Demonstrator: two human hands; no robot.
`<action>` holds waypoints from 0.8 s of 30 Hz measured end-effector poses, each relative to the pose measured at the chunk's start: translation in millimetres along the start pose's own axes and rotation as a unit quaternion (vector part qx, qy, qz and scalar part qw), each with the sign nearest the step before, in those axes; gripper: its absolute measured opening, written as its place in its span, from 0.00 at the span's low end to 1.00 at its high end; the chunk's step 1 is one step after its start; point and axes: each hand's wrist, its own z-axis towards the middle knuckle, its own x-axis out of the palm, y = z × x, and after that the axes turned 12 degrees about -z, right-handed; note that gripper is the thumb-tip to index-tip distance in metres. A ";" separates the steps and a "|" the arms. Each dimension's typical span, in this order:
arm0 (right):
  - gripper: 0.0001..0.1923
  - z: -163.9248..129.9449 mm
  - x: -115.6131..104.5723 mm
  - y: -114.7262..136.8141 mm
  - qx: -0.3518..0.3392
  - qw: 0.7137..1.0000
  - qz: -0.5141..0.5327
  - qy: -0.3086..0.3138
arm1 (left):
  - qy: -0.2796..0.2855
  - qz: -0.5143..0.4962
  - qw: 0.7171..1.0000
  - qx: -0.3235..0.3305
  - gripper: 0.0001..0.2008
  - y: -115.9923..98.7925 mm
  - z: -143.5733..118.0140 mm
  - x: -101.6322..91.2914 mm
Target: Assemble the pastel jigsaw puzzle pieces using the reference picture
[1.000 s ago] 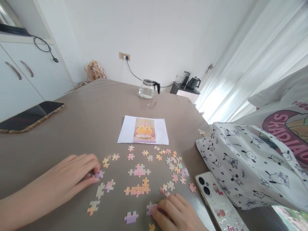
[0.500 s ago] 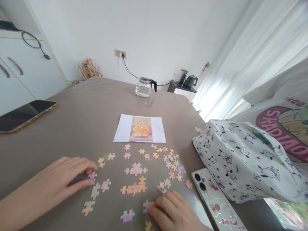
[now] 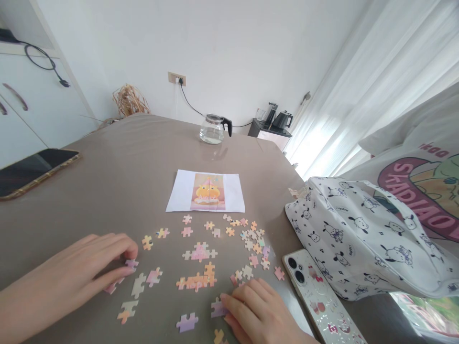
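Observation:
On the left, my left hand pinches a small lilac puzzle piece between thumb and fingertips. A pink puzzle piece shows partly below that thumb. My right hand has its curled fingertips on the right edge of a purple puzzle piece, which lies on the table. Left of it lies another purple piece. Between the hands are a joined orange section and a joined pink-and-grey section. Several loose pieces are scattered at the right.
A paper sheet with a printed cake-like picture lies beyond the pieces. A glass pot stands farther back. At the right are a phone and a white patterned bag, with a person's shirt behind. Another phone lies left.
My left hand has drawn slightly left and toward me with the lilac piece, and the pink piece below its thumb now shows. My right hand stays at the purple piece. The view has shifted slightly.

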 end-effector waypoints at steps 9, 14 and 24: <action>0.09 0.1 2.6 -0.9 -0.004 1.000 -0.003 -0.006 | -0.068 -0.015 0.997 0.023 0.12 -18.4 -2.6 3.6; 0.09 0.0 3.0 -0.9 0.008 1.000 0.002 -0.001 | -0.040 -0.132 0.990 0.026 0.13 -46.8 -15.4 27.4; 0.06 -3.8 4.8 -0.3 0.025 1.000 -0.002 0.013 | -0.001 -0.102 0.989 0.108 0.07 -69.2 -20.7 45.6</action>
